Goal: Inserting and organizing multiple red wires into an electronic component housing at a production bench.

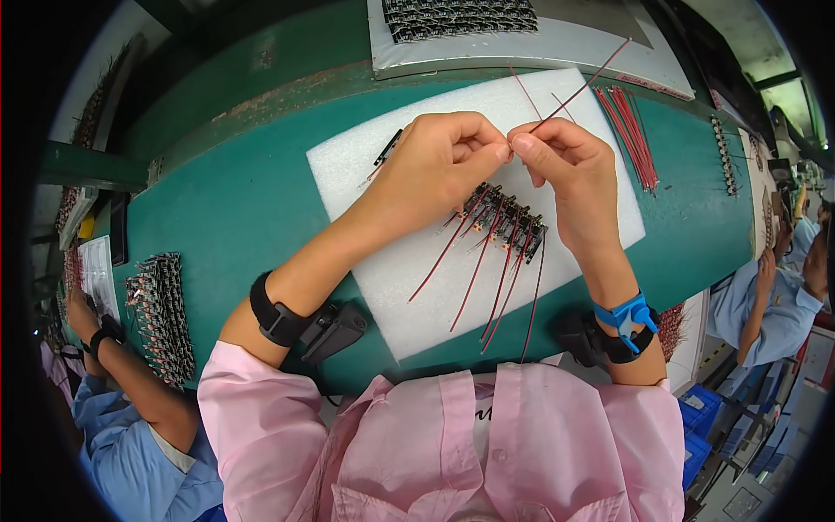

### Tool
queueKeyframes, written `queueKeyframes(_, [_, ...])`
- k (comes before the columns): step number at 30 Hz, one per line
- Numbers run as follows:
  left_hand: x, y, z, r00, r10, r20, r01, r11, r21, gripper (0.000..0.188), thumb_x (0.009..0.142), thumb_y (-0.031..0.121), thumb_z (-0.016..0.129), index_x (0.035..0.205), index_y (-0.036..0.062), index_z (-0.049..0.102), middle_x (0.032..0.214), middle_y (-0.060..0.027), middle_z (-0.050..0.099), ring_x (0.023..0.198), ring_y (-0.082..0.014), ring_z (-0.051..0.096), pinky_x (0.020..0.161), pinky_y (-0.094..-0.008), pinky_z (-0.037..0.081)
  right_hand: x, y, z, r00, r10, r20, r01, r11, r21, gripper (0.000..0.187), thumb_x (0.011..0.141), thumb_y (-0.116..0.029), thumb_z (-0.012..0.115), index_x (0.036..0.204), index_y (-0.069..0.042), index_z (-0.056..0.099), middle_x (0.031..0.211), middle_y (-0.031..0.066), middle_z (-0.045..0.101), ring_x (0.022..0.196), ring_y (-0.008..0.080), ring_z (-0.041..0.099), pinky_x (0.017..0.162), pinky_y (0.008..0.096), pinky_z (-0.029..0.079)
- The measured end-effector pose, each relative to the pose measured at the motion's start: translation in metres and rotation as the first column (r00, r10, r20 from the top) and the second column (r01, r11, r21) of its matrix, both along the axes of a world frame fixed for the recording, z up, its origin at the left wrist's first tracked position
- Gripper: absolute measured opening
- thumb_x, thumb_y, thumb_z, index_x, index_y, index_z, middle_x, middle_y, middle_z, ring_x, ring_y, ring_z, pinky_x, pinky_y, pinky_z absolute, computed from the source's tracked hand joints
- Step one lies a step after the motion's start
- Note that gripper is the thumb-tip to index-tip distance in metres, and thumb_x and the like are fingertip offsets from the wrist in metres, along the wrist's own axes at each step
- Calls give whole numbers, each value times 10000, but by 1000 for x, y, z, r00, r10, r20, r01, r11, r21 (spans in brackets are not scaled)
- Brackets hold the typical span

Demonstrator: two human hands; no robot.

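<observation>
— While we look down at the bench, what do we have between our fingers?

— We have one thin red wire [574, 94], a smooth, stiff strand slanting up and away to the right. Our left hand [439, 165] and right hand [570, 170] meet fingertip to fingertip over the white foam pad [348, 165], and both pinch shut on the wire's lower end.

— And under our hands?

— We see a strip of small dark circuit boards [509, 217] lying on the foam, with red leads trailing toward us in loose, slightly curved lines. The foam looks soft and finely pitted, a rectangle set askew on the smooth green bench top [235, 209].

— Anything else near us?

— A bundle of straight red wires [631, 130] lies just right of the foam, and a grey tray [574, 43] of dark parts sits beyond it. We wear a black band on each wrist, with a blue strap on the right.
</observation>
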State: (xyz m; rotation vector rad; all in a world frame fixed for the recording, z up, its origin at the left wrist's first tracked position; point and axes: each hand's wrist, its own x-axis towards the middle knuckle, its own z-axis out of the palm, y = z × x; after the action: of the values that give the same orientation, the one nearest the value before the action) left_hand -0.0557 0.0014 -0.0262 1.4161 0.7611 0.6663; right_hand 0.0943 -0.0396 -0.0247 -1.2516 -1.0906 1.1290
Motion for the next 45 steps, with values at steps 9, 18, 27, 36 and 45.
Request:
queueKeyframes(9, [-9,2,2,983,42,-178,35,912,409,112,741,73,538,726,-38,543,548,-75,500,455,-136,458,451,-284,375,-1,0,1,991,60,121,-52,997,-64,123,740,-124,606,706,-11,569,631,5,532,530,52,419,486,182,317])
queueKeyframes(18, [-26,10,-15,977,122,-177,30,738,675,107,704,51,542,664,-45,519,595,-134,527,519,-249,503,497,-329,394,-22,4,-16,967,81,243,-85,996,7,125,748,-118,601,724,2,577,630,9,533,556,54,449,513,183,363])
queueKeyframes(27, [-50,23,-39,968,120,-222,0,880,475,118,700,84,551,653,-24,535,490,-82,469,436,-180,450,453,-292,369,-29,20,-46,846,143,514,-165,986,-3,81,703,-33,594,659,20,552,616,-2,498,560,43,420,508,183,341])
queueKeyframes(36, [-54,25,-51,972,207,-109,-111,817,566,144,729,102,540,660,-24,535,535,-89,484,457,-182,461,459,-286,370,-35,23,-55,822,130,554,-153,988,-6,123,685,-46,600,623,22,518,599,-17,452,549,41,357,494,194,280])
queueKeyframes(45, [-58,25,-53,971,216,-107,-123,825,552,143,733,102,540,661,-21,535,550,-90,489,472,-185,468,463,-287,372,-40,22,-60,810,107,576,-131,991,1,132,677,-53,601,611,18,512,598,-17,454,549,41,362,497,193,284])
